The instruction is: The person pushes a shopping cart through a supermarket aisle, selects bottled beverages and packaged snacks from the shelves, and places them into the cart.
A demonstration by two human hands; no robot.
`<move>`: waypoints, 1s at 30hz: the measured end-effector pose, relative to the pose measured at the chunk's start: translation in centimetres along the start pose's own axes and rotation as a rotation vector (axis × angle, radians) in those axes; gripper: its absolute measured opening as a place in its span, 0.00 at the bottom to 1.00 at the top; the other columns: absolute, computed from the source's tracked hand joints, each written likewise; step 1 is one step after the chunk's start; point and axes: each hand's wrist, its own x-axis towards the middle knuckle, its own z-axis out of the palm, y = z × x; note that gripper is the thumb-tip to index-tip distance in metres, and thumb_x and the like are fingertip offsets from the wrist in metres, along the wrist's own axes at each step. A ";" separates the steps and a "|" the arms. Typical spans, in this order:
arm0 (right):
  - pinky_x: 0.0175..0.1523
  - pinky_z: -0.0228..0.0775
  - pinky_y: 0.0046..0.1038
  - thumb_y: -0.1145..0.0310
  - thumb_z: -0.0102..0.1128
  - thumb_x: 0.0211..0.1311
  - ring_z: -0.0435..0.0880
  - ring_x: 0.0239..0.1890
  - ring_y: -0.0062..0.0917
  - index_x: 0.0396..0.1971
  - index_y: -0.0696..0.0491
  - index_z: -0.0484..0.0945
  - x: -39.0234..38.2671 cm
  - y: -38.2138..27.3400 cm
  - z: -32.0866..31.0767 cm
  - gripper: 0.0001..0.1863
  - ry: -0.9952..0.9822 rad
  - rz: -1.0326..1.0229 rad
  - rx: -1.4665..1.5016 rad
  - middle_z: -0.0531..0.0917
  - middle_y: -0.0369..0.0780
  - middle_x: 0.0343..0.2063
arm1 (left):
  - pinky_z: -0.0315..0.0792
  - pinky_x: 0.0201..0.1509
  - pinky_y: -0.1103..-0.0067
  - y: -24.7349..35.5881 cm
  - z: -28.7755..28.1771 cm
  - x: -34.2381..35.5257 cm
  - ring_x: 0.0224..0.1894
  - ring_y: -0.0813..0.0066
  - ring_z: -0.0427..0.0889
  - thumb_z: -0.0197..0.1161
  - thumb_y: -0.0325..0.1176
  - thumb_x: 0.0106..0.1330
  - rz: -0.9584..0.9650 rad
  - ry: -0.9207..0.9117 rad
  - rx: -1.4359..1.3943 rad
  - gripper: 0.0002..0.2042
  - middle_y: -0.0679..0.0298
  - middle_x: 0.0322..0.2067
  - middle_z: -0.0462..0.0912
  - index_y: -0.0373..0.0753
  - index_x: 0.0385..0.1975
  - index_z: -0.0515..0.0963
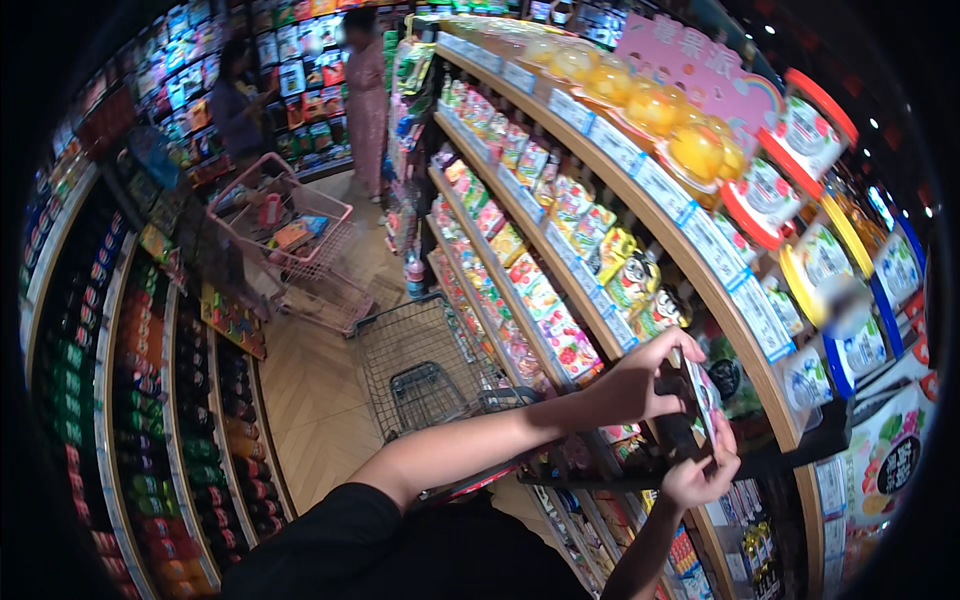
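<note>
At the right-hand shelf, both my hands are on a thin, flat packet [703,398], seen nearly edge-on, with a pale and pinkish face. My left hand [645,378] reaches across from the lower left, its fingers curled at the packet's upper end and its thumb lower down. Lower on the same packet, my right hand [700,478] grips the bottom end between thumb and fingers. The packet's print and contents cannot be made out. Just beyond my left hand lie bright candy bags [630,265] on the shelf tiers.
A grey wire shopping cart [405,345] stands left of my arm. Farther up the aisle is a pink cart [300,255] with goods, near two people [365,110]. Bottles fill the left shelves [150,400]. Tubs with coloured rims [800,130] and orange domed packs [655,115] top the right shelf.
</note>
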 end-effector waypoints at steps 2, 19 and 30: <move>0.59 0.78 0.48 0.81 0.47 0.73 0.87 0.48 0.47 0.35 0.62 0.67 0.5 -1.0 0.0 0.03 -0.033 0.057 0.023 0.85 0.58 0.45 | 0.78 0.55 0.74 1.6 -1.3 -1.4 0.58 0.72 0.78 0.75 0.19 0.56 0.107 0.043 0.013 0.24 0.60 0.55 0.76 0.40 0.49 0.70; 0.32 0.72 0.31 0.71 0.63 0.69 0.82 0.25 0.29 0.38 0.57 0.80 -11.4 -3.2 24.8 0.06 -1.103 0.478 0.603 0.83 0.42 0.25 | 0.78 0.42 0.82 -0.6 -21.6 -23.5 0.40 0.81 0.86 0.71 0.22 0.65 -0.363 0.644 0.393 0.05 0.58 0.38 0.91 0.33 0.29 0.80; 0.50 0.78 0.44 0.63 0.59 0.70 0.85 0.45 0.50 0.44 0.53 0.87 -29.0 -1.9 29.4 0.13 -1.570 0.322 0.327 0.87 0.50 0.42 | 0.75 0.33 0.60 -13.1 -23.1 -39.1 0.30 0.46 0.84 0.66 0.29 0.61 -0.685 0.604 1.157 0.04 0.51 0.23 0.82 0.38 0.27 0.78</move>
